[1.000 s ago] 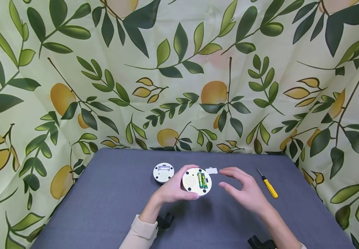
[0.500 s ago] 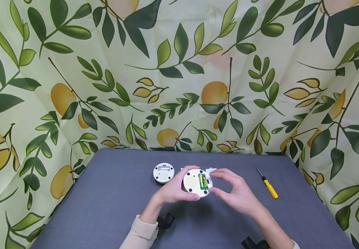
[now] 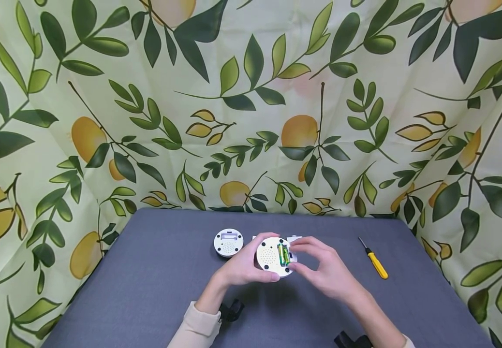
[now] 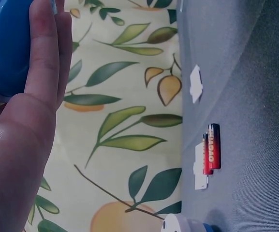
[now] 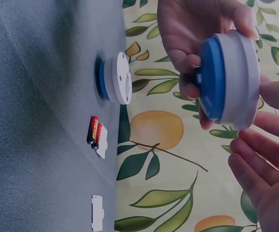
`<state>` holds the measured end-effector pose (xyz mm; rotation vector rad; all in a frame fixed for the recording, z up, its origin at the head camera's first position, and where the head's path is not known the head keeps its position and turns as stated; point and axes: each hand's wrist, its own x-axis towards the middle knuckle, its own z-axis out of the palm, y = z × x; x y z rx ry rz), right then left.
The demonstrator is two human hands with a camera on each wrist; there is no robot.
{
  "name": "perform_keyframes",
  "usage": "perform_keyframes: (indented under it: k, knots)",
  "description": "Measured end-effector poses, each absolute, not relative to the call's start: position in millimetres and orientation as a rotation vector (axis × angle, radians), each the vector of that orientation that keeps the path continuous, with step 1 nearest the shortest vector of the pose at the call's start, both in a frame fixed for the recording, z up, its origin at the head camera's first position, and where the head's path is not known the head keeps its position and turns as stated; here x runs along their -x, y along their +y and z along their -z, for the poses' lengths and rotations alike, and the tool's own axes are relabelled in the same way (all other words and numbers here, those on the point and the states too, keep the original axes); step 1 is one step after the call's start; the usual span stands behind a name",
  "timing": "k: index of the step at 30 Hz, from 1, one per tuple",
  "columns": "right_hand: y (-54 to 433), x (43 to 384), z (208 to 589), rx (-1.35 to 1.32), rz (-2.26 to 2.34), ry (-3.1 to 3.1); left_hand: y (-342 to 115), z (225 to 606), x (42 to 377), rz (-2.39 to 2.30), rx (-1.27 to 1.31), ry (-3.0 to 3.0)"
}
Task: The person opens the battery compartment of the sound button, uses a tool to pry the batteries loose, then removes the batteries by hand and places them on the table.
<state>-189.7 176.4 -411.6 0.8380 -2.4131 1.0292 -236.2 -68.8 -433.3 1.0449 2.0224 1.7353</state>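
My left hand [image 3: 244, 263] grips a round white device [image 3: 268, 256] by its rim, its underside tilted toward me. That underside has small black feet, a patch of tiny holes and a battery bay holding two green batteries [image 3: 282, 254]. Its other side is a blue dome [image 5: 211, 79], seen in the right wrist view. My right hand [image 3: 327, 270] reaches in from the right, thumb and index finger pinching at the ends of the right-hand battery. The fingertips' exact contact is hidden in the right wrist view, behind the device.
A second such device [image 3: 228, 242] lies underside up at the back, its bay showing no batteries. Beyond the held device are red batteries [image 4: 213, 147] beside a white cover [image 4: 199, 166], and another white cover [image 4: 196, 84]. A yellow-handled screwdriver [image 3: 376, 263] lies at right.
My right hand has moved left from beside the device onto its battery bay, and its fingers have closed in around the right-hand battery. My left hand keeps its grip, nearly still.
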Motion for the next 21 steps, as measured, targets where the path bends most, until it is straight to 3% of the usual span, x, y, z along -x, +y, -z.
perform_keyframes:
  k: [21]
  knots:
    - [169.9,186.0,420.6,-0.878,-0.948,-2.269,-68.7,434.7,236.9,-1.749,-1.017,2.014]
